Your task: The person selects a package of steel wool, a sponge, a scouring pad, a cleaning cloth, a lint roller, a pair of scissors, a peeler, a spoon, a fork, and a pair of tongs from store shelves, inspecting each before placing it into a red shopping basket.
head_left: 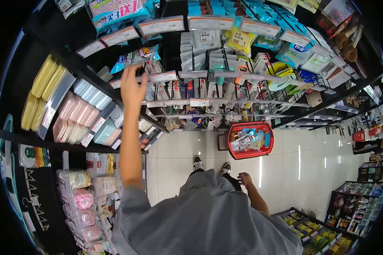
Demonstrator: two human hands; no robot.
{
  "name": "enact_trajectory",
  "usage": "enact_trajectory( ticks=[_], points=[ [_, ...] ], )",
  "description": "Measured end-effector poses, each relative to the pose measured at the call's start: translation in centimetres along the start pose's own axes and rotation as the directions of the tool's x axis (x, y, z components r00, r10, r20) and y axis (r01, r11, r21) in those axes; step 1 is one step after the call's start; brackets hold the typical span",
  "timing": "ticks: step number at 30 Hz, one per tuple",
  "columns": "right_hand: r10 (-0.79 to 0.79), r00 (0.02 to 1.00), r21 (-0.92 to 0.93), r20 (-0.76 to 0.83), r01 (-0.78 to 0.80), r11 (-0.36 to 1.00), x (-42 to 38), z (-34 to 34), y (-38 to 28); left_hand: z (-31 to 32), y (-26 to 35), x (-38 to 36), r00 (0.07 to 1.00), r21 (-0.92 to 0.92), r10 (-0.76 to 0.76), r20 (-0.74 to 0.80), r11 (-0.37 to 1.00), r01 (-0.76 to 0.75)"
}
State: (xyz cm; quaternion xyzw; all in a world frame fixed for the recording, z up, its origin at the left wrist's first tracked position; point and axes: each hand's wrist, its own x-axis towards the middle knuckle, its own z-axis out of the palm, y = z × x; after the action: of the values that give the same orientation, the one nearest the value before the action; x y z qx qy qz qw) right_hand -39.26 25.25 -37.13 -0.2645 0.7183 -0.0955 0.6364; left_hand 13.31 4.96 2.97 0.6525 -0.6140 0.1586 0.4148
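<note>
Grey shirt (212,216) nearest; right hand (245,179) lowered at right, fingers loosely bent, contents indeterminate. Left hand (133,87), raised at left: fingers parted, nothing visibly held, blue-edged packet (134,56) just beyond the fingertips. A light edge pinch, wrist clear of the price strips (164,77), would suit. Below: glossy pale tiles (174,178), filled red basket (251,156); stocked shelving (336,96) beyond.

A red basket (270,148) is set on the tiled floor (170,170), near its far edge. On the black shelf (47,145), yellow containers (45,77) are stacked toward the left edge, with pink containers (74,111) beside them.
</note>
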Motion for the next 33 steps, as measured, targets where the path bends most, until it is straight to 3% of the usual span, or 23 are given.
enact_trajectory(
  ticks=[2, 3, 5, 7, 8, 10, 12, 14, 15, 16, 19, 22, 23, 24, 26, 27, 28, 30, 31, 32, 33],
  points=[
    [-0.071, 0.997, 0.142, 0.021, 0.067, 0.988, -0.5, 1.7, -1.3, 0.8, -2.7, 3.5, 0.998, 0.158, 0.039, 0.05, 0.986, -0.046],
    [-0.128, 0.992, 0.075, -0.005, 0.128, 0.989, 0.5, 2.6, -0.8, 1.4, -4.5, 4.9, 0.984, 0.222, 0.032, 0.174, 0.973, -0.07],
    [-0.183, 0.982, 0.012, -0.039, 0.183, 0.983, 2.0, 3.9, 1.1, 3.6, -7.9, 6.6, 0.967, 0.299, 0.033, 0.252, 0.948, -0.11],
    [-0.338, 0.933, -0.366, -0.12, 0.275, 0.889, 2.1, 4.5, 1.9, 5.1, -9.6, 6.9, 0.927, 0.431, -0.015, 0.376, 0.888, -0.161],
    [-0.339, 0.931, -0.362, -0.132, 0.273, 0.891, 0.8, 4.8, 1.0, 5.7, -10.1, 7.1, 0.927, 0.421, -0.005, 0.375, 0.892, -0.165],
    [-0.098, 0.981, 0.097, -0.166, 0.115, 0.989, -2.1, 4.6, -0.4, 6.5, -10.4, 7.5, 0.91, 0.506, -0.064, 0.41, 0.846, -0.168],
    [-0.074, 0.978, 0.183, -0.196, 0.111, 0.977, -2.4, 4.3, 0.5, 6.6, -10.5, 7.8, 0.906, 0.509, -0.111, 0.408, 0.852, -0.124],
    [-0.018, 0.977, 0.094, -0.215, 0.039, 0.995, -2.6, 3.9, 1.3, 5.8, -10.1, 7.2, 0.945, 0.441, 0.01, 0.327, 0.883, -0.162],
    [-0.013, 0.977, 0.138, -0.211, 0.043, 0.99, -2.4, 3.8, 1.7, 5.3, -9.6, 6.7, 0.962, 0.384, 0.108, 0.251, 0.901, -0.201],
    [-0.008, 0.978, 0.138, -0.211, 0.038, 0.99, -2.3, 3.6, 1.7, 4.4, -8.5, 6.2, 0.961, 0.383, 0.106, 0.255, 0.902, -0.201],
    [-0.066, 0.977, 0.284, -0.203, 0.123, 0.951, -2.2, 3.5, 1.3, 0.6, -4.0, 4.1, 0.883, 0.074, 0.421, 0.21, 0.893, -0.443],
    [-0.251, 0.951, 0.213, -0.179, 0.286, 0.934, -2.4, 3.7, -3.1, -1.1, 1.7, -0.4, 0.826, -0.249, 0.546, 0.138, 0.827, -0.505],
    [-0.401, 0.904, 0.048, -0.149, 0.412, 0.91, -2.4, 3.4, -5.1, -1.2, 3.8, -2.1, 0.793, -0.29, 0.588, 0.16, 0.796, -0.531],
    [-0.409, 0.907, 0.113, -0.098, 0.418, 0.901, -5.4, 4.1, -9.7, -1.2, 5.8, -3.8, 0.755, -0.342, 0.63, 0.183, 0.761, -0.552],
    [-0.555, 0.831, 0.284, -0.025, 0.538, 0.793, -8.5, 5.5, -15.8, 0.4, 8.7, -7.8, 0.692, -0.467, 0.706, 0.146, 0.667, -0.581],
    [-0.595, 0.787, 0.463, 0.164, 0.472, 0.75, -11.8, 5.9, -19.5, 0.8, 10.2, -9.6, 0.678, -0.505, 0.72, 0.147, 0.645, -0.574],
    [-0.637, 0.729, 0.493, 0.251, 0.47, 0.732, -14.8, 6.1, -22.3, 1.2, 11.6, -11.2, 0.678, -0.513, 0.723, 0.133, 0.635, -0.577],
    [-0.766, 0.507, 0.684, 0.395, 0.394, 0.614, -18.2, 6.3, -24.4, 2.1, 14.5, -13.6, 0.674, -0.552, 0.727, 0.129, 0.617, -0.56],
    [-0.755, 0.487, 0.741, 0.439, 0.279, 0.611, -18.9, 6.2, -24.3, 2.4, 15.7, -14.4, 0.732, -0.528, 0.674, 0.099, 0.66, -0.535],
    [-0.753, 0.5, 0.748, 0.428, 0.272, 0.606, -20.2, 6.3, -24.4, 2.6, 16.4, -15.0, 0.786, -0.498, 0.615, 0.068, 0.704, -0.507],
    [-0.798, 0.445, 0.646, 0.406, 0.479, 0.595, -21.7, 6.3, -25.1, 2.6, 16.6, -15.4, 0.761, -0.476, 0.639, 0.115, 0.708, -0.522]
  ],
)
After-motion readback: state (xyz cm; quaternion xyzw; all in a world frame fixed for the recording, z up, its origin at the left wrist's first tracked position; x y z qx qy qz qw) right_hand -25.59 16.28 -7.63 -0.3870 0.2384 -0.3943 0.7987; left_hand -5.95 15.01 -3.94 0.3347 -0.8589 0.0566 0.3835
